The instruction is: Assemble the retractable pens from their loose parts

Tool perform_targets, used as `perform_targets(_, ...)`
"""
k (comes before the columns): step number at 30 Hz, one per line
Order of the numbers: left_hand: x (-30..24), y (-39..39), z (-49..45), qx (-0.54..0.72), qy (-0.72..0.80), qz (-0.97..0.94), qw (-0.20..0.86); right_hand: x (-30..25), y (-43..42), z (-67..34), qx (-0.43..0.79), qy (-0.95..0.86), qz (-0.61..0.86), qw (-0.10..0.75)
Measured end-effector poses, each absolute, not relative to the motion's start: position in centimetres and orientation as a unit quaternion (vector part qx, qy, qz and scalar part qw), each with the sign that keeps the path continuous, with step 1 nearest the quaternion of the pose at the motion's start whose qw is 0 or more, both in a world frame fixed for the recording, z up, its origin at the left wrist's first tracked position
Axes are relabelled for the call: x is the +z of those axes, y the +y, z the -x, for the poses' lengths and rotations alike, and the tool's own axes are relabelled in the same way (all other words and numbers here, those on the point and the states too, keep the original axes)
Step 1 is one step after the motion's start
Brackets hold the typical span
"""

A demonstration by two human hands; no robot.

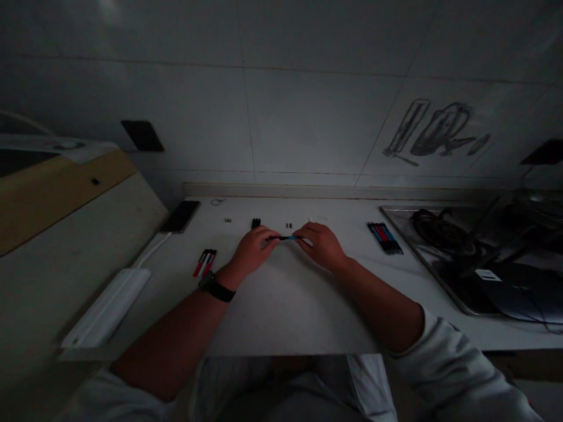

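Both my hands meet over the middle of the white table [285,305]. My left hand [253,249] and my right hand [321,243] each pinch one end of a thin blue and black pen [287,238], held level between them just above the tabletop. A black watch [215,287] sits on my left wrist. Two or three red and black pens [204,262] lie to the left of my left hand. A row of several red, blue and black pens [385,237] lies to the right of my right hand.
A black phone [180,215] lies at the table's back left, a white power strip [105,308] along the left edge. Small dark parts [255,223] lie behind my hands. A metal tray [479,258] with black cables and a dark bag fills the right side.
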State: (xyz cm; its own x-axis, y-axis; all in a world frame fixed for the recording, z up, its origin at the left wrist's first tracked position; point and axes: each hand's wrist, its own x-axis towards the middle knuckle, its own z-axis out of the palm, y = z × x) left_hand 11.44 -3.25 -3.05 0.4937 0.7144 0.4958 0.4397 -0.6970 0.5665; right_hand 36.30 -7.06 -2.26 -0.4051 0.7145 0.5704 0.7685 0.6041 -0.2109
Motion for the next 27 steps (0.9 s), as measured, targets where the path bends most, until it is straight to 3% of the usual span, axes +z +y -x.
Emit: perform_targets(27, -3.18, -3.22, -11.61, 0.316, 0.377, -0.835, 0.248, -2.36, -7.50, -35.77, -0.097, -0.851, 0.392, 0.335)
